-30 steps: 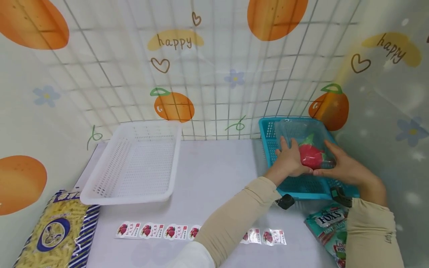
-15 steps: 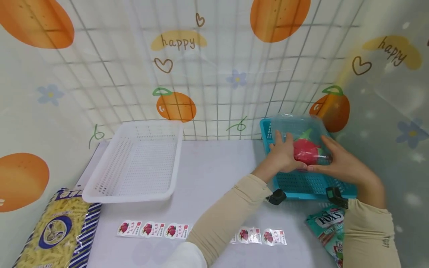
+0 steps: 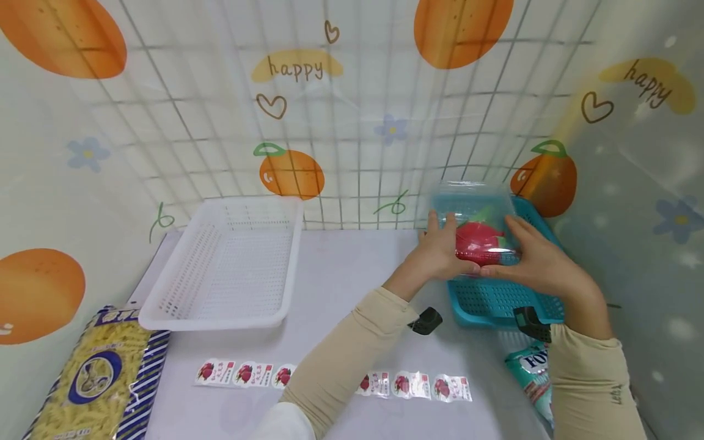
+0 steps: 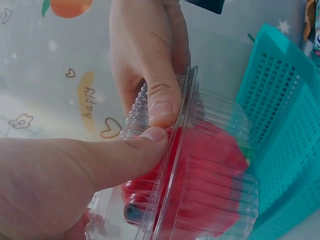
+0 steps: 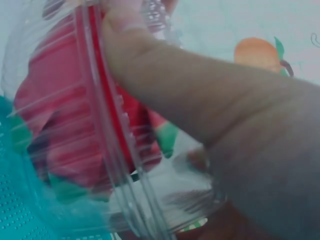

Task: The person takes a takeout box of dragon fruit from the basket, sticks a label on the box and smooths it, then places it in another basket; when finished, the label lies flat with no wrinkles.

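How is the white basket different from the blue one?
The white basket is white and lies on the left side of the table; the blue basket is teal and lies on the right. Nobody touches the white basket, while both hands hold a clear box with a red fruit over the blue basket. Both baskets are plastic with little holes.

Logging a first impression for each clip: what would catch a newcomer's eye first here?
The clear plastic clamshell box with a bright red dragon fruit inside, held above the teal basket at the table's right by the left hand and right hand. Next, the white basket at the left and the strip of fruit stickers along the near edge.
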Action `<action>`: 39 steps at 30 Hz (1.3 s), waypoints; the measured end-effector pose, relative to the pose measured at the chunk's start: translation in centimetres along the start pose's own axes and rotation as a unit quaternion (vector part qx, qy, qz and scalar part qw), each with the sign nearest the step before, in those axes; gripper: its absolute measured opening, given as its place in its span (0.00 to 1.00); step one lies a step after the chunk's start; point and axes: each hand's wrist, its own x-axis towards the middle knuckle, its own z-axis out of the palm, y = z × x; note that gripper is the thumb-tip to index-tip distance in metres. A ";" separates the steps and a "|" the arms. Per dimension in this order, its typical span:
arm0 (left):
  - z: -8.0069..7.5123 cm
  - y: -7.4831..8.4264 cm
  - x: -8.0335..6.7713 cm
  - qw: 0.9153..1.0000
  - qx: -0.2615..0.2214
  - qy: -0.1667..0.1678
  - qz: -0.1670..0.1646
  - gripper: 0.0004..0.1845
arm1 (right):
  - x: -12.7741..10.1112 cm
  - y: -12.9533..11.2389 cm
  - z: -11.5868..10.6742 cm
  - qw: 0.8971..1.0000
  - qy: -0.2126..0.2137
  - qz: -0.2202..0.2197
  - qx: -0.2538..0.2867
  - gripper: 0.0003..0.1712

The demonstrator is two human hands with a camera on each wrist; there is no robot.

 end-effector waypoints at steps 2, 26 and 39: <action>-0.4 -0.5 -0.3 1.000 -0.004 0.002 0.001 0.58 | 0.2 -0.6 0.2 1.000 0.002 -0.004 0.001 0.70; -4.2 -7.7 -4.4 0.999 -0.024 0.009 -0.028 0.57 | 2.7 -8.3 4.5 0.999 -0.005 -0.018 0.039 0.73; -5.2 -10.7 -6.3 0.998 -0.037 0.026 -0.039 0.56 | 3.9 -11.1 6.7 0.999 -0.004 -0.035 0.042 0.72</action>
